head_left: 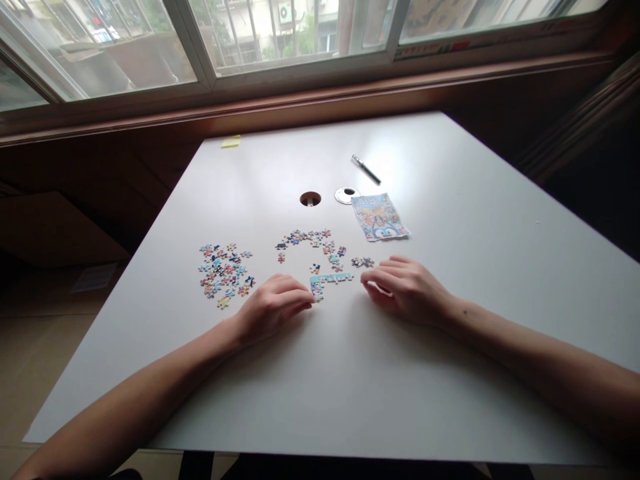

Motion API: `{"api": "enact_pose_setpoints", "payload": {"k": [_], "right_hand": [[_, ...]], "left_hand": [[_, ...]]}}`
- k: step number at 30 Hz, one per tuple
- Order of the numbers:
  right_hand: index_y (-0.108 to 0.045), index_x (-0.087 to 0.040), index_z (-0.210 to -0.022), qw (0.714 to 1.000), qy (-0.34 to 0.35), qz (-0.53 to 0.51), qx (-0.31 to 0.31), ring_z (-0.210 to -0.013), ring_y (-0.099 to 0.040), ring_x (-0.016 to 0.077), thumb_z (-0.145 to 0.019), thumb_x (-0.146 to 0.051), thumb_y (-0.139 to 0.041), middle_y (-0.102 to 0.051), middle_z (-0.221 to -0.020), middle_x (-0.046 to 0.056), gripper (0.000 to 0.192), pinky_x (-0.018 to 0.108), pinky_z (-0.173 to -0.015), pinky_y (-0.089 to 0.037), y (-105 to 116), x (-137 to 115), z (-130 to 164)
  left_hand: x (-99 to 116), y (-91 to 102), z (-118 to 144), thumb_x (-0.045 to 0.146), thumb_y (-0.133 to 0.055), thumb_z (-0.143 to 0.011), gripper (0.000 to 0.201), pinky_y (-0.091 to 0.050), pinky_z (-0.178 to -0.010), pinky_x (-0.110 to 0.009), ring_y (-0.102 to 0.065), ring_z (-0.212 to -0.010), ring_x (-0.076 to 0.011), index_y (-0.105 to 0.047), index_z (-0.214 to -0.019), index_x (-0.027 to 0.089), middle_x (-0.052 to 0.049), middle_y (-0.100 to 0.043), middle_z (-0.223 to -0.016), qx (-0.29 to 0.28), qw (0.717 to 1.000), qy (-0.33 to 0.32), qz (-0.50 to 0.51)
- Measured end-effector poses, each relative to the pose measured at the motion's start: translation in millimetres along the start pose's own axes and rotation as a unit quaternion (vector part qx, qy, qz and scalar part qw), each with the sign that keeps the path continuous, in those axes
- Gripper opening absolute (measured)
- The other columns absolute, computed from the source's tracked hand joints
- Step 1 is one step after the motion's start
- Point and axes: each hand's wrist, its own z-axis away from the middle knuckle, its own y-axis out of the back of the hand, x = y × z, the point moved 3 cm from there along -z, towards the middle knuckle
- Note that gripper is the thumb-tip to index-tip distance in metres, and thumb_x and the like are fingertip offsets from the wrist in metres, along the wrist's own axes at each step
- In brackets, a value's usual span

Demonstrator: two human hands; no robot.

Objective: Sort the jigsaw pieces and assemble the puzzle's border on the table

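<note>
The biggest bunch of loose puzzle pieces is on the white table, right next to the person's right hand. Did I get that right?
Not quite: the biggest bunch of loose puzzle pieces is next to the left hand, not the right hand. The head view shows it. It is on the white table, just as you said.

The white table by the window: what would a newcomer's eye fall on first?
Probably the left hand and right hand, on either side of an L-shaped strip of puzzle pieces mid-table. Next, perhaps, the colourful scattered pile to the left, and the bright illustrated sheet beyond the right hand.
</note>
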Motion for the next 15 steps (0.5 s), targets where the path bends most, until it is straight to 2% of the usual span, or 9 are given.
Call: {"api": "enact_pose_setpoints", "payload": {"k": [2, 5, 8, 15], "right_hand": [[-0.06, -0.02, -0.095, 0.999, 0.013, -0.03, 0.007, -0.066, -0.053, 0.0147, -0.092, -0.015, -0.057, -0.061, -0.073, 0.001, 0.007, 0.03, -0.068, -0.044, -2, -13, -7], [-0.061, -0.019, -0.102, 0.995, 0.003, -0.103, 0.016, -0.075, -0.059, 0.0159, -0.094, -0.02, -0.06, -0.066, -0.087, 0.006, 0.009, 0.028, -0.068, -0.047, -11, -33, -20], [-0.062, -0.018, -0.099, 0.989, 0.002, -0.138, 0.054, -0.076, -0.061, 0.0152, -0.095, -0.017, -0.058, -0.068, -0.089, 0.007, 0.006, 0.027, -0.068, -0.049, -21, -47, -29], [-0.065, -0.019, -0.097, 0.989, 0.009, -0.132, 0.063, -0.076, -0.064, 0.015, -0.094, -0.014, -0.059, -0.07, -0.088, 0.006, 0.008, 0.027, -0.069, -0.051, -30, -48, -29]], "left_hand": [[2, 0.4, -1, 0.015, -0.064, -0.095, 0.009, -0.051, -0.08, -0.029, -0.067, -0.085, -0.0153, -0.07, -0.099, 0.019, -0.005, -0.074, -0.092, 0.006, 0.999, 0.007, 0.037], [1, 2.1, -4, 0.018, -0.066, -0.093, 0.006, -0.054, -0.074, -0.025, -0.069, -0.081, -0.0141, -0.072, -0.096, 0.017, -0.007, -0.075, -0.09, 0.02, 0.993, 0.056, 0.106], [-1, 2.5, -6, 0.019, -0.068, -0.092, 0.007, -0.053, -0.069, -0.023, -0.067, -0.075, -0.013, -0.074, -0.095, 0.017, -0.007, -0.074, -0.087, 0.014, 0.985, 0.088, 0.15], [-3, 0.3, -4, 0.019, -0.071, -0.09, 0.006, -0.051, -0.068, -0.022, -0.066, -0.074, -0.0117, -0.075, -0.094, 0.017, -0.005, -0.074, -0.086, 0.009, 0.98, 0.104, 0.168]]}}
